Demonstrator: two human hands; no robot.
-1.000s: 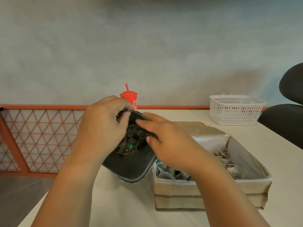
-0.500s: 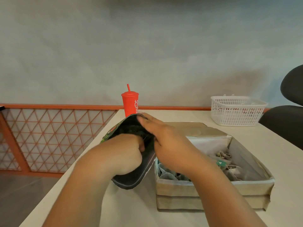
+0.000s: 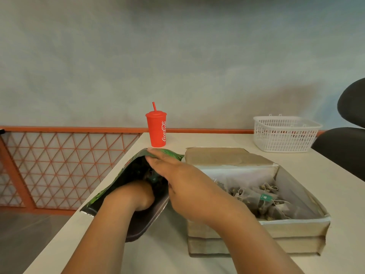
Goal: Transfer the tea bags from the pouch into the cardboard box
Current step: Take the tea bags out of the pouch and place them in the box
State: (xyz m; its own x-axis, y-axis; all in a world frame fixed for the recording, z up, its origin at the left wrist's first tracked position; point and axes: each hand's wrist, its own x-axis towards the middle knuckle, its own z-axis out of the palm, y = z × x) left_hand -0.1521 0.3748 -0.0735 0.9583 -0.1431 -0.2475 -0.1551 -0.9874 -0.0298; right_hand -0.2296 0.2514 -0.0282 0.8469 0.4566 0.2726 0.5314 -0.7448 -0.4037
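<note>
Tea bags [image 3: 256, 196] are lying heaped in the box [image 3: 276, 226], which is sitting open on the table [image 3: 167, 258] at my right, its flap folded back toward the wall. More of them are showing as a dark tangle deep in the pouch [image 3: 142, 222], which is lying on its side just left of the box, mouth facing me, near the table's left edge. I am seeing the left grip [image 3: 138, 194] reaching into that mouth up to the wrist. Its fingers are hiding inside, so I cannot tell whether they are closing on anything. The right grip [image 3: 187, 186] is pinching the pouch's upper lip and holding it raised, fingers lying along the green foil. Behind, a red cup [image 3: 157, 129] is standing near the far edge, and a white basket [image 3: 284, 133] is sitting at the far right, well apart from the box.
</note>
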